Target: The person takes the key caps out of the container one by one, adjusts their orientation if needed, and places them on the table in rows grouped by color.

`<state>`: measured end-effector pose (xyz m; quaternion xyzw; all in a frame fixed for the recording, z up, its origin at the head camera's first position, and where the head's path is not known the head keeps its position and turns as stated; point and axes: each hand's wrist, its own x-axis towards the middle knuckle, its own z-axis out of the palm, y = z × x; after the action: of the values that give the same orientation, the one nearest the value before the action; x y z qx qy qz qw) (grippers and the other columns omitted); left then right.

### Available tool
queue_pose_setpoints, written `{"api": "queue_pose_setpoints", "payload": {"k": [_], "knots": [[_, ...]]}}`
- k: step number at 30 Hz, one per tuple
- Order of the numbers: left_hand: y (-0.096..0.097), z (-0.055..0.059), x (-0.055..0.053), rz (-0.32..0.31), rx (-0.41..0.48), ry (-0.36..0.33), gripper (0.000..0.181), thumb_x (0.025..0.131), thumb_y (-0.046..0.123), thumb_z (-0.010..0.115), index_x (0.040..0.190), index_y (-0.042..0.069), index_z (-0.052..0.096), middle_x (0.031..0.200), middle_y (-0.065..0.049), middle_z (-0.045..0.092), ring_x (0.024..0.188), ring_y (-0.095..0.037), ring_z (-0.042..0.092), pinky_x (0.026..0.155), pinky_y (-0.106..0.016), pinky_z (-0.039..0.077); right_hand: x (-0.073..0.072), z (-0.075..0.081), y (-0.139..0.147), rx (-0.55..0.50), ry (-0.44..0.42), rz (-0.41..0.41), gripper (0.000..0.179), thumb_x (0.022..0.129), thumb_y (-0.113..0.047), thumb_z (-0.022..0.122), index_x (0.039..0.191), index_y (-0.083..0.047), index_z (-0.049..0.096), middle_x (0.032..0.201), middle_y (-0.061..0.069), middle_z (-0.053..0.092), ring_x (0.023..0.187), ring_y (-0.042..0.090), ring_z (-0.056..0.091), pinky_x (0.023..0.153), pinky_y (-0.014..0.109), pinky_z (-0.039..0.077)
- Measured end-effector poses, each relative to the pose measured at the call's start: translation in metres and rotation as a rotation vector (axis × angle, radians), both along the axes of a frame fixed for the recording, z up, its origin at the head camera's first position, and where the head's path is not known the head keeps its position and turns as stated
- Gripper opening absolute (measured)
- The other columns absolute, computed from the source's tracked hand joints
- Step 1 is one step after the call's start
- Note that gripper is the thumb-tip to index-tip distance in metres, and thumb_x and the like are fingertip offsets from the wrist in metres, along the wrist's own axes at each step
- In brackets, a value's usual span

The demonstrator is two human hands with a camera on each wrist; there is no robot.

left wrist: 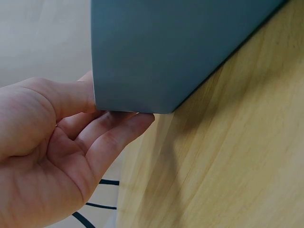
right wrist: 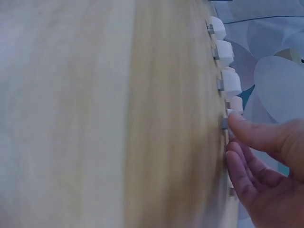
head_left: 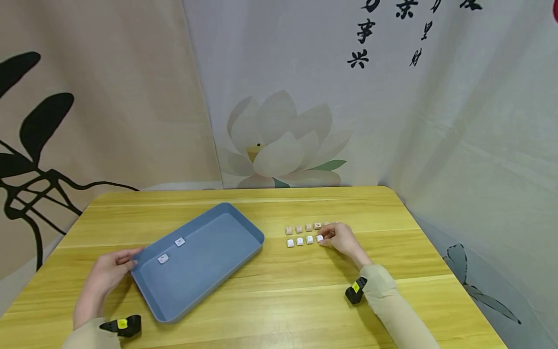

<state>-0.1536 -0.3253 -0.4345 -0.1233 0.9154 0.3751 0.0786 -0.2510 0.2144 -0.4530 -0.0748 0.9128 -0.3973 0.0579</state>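
My left hand (head_left: 109, 272) grips the left corner of a blue-grey rectangular tray (head_left: 198, 271). In the left wrist view the thumb lies against the tray's wall (left wrist: 137, 57) and the fingers reach under its bottom edge. Two small white keycaps with dark marks, a nearer keycap (head_left: 163, 259) and a farther keycap (head_left: 179, 241), lie inside the tray. On the right, my right hand (head_left: 342, 240) pinches a white keycap (head_left: 320, 238) at the end of the front row, between thumb and fingertips. Its fingers partly hide the right end of the rows.
Several more white keycaps (head_left: 300, 241) stand in the front row. Behind them runs a row of beige keycaps (head_left: 298, 229) with dark marks. Everything sits on a yellow wood-grain table (head_left: 279, 300), with a printed curtain (head_left: 287, 72) beyond its far edge.
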Motion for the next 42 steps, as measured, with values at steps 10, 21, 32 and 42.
{"api": "queue_pose_setpoints", "payload": {"k": [10,21,32,42], "knots": [[0.000,0.001,0.000,0.003,0.002,-0.004,0.042,0.094,0.003,0.050,0.135,-0.006,0.045,0.137,-0.034,0.041,0.126,-0.051,0.042,0.089,-0.048,0.052,-0.004,0.025,-0.018,0.064,0.168,-0.012,0.022,0.086,-0.011,0.068,0.105,0.001,0.070,0.096,0.014,0.072,0.084,0.022,0.065,0.071,0.033,0.054],[0.000,0.000,0.002,0.023,0.003,0.001,0.042,0.094,0.002,0.050,0.135,-0.006,0.045,0.138,-0.034,0.040,0.126,-0.050,0.042,0.087,-0.045,0.054,-0.010,0.035,-0.101,-0.122,0.258,0.096,0.022,0.093,-0.017,0.060,0.111,-0.008,0.070,0.103,0.008,0.072,0.092,0.020,0.067,0.083,0.033,0.056],[0.004,0.003,0.001,0.031,-0.025,0.011,0.041,0.094,0.005,0.052,0.134,-0.004,0.049,0.133,-0.034,0.047,0.120,-0.050,0.048,0.085,-0.048,0.053,0.001,0.021,-0.218,-0.213,0.222,0.369,0.023,0.094,-0.015,0.058,0.114,-0.008,0.069,0.112,0.007,0.070,0.094,0.014,0.066,0.078,0.014,0.051],[0.004,0.003,0.002,0.025,-0.012,0.008,0.042,0.094,0.005,0.052,0.135,-0.004,0.046,0.136,-0.033,0.043,0.125,-0.051,0.043,0.089,-0.049,0.051,0.030,0.004,-0.300,-0.067,0.166,0.543,0.024,0.095,-0.019,0.057,0.116,-0.013,0.068,0.108,-0.005,0.072,0.090,-0.005,0.061,0.073,0.003,0.045]]}}
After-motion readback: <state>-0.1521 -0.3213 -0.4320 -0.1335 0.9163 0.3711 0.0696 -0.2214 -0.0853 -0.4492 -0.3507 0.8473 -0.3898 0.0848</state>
